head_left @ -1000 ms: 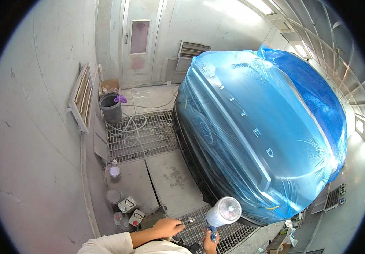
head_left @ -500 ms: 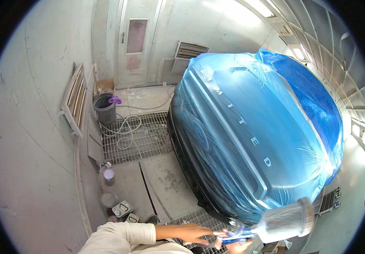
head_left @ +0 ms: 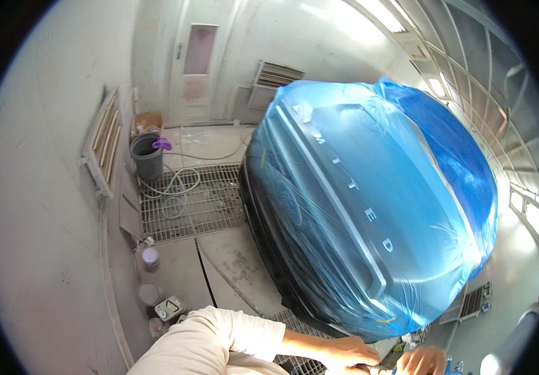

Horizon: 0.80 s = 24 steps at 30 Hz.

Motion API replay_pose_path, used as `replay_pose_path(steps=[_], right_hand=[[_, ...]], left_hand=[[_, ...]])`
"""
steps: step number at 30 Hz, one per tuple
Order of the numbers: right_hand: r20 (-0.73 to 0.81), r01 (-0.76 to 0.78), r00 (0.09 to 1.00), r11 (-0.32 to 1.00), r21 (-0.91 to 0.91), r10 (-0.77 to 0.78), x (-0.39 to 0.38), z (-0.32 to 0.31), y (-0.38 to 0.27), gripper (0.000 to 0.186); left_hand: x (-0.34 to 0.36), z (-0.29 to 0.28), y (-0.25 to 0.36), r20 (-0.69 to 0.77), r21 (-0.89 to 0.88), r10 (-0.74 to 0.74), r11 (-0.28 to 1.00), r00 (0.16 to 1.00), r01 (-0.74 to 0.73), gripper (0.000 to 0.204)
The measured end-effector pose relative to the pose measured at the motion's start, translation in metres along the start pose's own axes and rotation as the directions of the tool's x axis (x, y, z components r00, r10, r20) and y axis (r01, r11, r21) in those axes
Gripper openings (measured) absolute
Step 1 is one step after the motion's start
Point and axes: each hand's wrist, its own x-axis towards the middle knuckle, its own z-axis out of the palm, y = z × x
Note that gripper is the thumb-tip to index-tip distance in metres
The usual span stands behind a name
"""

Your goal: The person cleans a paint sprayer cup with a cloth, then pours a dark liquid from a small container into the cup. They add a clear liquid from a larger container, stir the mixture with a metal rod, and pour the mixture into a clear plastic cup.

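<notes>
At the lower edge, my right hand [head_left: 423,361] is curled around a spray gun, of which only a few blue parts [head_left: 449,366] show beside the fingers. My left hand [head_left: 349,354] is close by on its left, fingers bent round a dark piece at the picture's edge that I cannot make out. A pale, blurred cylinder [head_left: 518,340] at the lower right looks like the gun's cup. Ahead of both hands stands a car's front end [head_left: 344,206], draped in clear blue masking film, with raised silver letters along the hood. Neither hand touches the car.
Along the left wall stand a dark bucket [head_left: 147,164] with a purple cloth [head_left: 162,144], a coiled hose [head_left: 179,181], a lidded tub [head_left: 150,257] and a white canister [head_left: 169,308]. Floor grating [head_left: 191,215] lies left of the car. A door [head_left: 197,69] is at the back.
Both hands have moved right and lower. The spray gun, earlier in full view with its translucent cup, is now mostly out of the picture. The view has shifted slightly.
</notes>
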Motion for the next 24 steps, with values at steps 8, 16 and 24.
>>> replay_pose_path(steps=[8, 16, 24], right_hand=[[-0.468, 0.245, 0.829, 0.951, -0.186, -0.305, -0.032, 0.071, -0.031, 0.087], [-0.478, 0.261, 0.033, 0.470, -0.843, -0.878, -0.055, 0.072, -0.019, 0.082], [-0.604, 0.379, 0.298, 0.672, -0.635, -0.739, -0.134, 0.026, -0.052, 0.064]], left_hand=[[0.045, 0.030, 0.001, -0.230, 0.162, -0.096, 0.977, 0.968, 0.135, 0.033], [0.068, 0.087, 0.001, -0.170, 0.322, -0.018, 0.944, 0.985, 0.073, 0.027], [0.044, 0.117, 0.032, 0.454, -0.064, -0.242, 0.951, 0.857, 0.303, 0.054]])
